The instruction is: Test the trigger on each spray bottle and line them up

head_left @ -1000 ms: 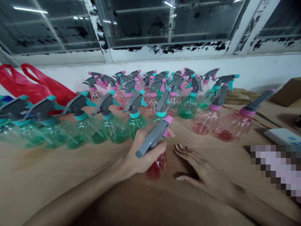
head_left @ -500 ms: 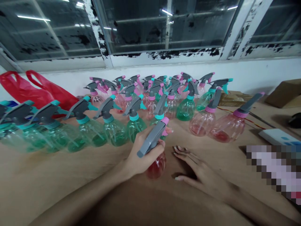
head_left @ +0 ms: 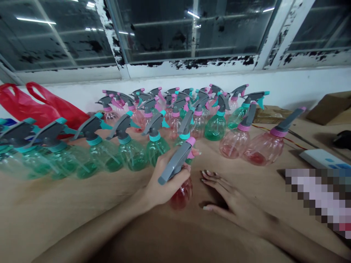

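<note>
Peeling white window frames [head_left: 111, 44] back a brown wooden tabletop [head_left: 68, 201], crowded with green-tinted plastic spray bottles [head_left: 133, 157] and pink-tinted plastic spray bottles [head_left: 236, 144], their grey sprayers visibly fitted. Before them, the left hand [head_left: 167, 190] wraps its fingers around a pink-collared plastic bottle [head_left: 181, 197], also topped. Beside it, the right hand [head_left: 237, 199] lies loose, grasping nothing. Fitting looks done; whether the held bottle needs more, I cannot tell.
</note>
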`<state>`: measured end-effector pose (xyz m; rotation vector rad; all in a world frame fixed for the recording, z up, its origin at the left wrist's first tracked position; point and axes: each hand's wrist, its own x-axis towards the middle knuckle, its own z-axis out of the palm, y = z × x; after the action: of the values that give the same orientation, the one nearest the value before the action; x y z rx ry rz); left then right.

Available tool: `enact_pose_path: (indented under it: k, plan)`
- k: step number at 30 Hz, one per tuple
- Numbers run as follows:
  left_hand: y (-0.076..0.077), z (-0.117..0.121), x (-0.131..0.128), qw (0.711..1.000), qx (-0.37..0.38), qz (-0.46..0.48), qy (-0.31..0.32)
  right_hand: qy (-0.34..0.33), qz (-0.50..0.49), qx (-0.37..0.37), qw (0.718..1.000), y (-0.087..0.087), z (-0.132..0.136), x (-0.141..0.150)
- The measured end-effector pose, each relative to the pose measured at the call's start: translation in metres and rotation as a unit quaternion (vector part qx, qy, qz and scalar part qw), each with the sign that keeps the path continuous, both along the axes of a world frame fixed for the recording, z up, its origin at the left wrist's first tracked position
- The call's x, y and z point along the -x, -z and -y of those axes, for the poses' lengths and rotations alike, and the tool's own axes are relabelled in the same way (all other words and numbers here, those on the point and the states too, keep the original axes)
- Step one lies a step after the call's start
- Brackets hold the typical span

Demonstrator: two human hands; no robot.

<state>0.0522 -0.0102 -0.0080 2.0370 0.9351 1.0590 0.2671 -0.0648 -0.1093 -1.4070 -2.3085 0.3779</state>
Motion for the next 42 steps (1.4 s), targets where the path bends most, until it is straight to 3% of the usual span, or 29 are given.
enact_pose_path:
  k: [25,42]
  plan:
    - [-0.0013,0.0011,-0.0011,0.999,-0.007,0.043,0.025,-0.001,0.015,0.005,1.0,0.0024,-0.0018,-0.001]
    - [-0.0058,-0.0007,-0.0017,0.998,-0.051,-0.01,-0.029,-0.003,0.0,0.016,1.0,0.0018,-0.001,-0.0023]
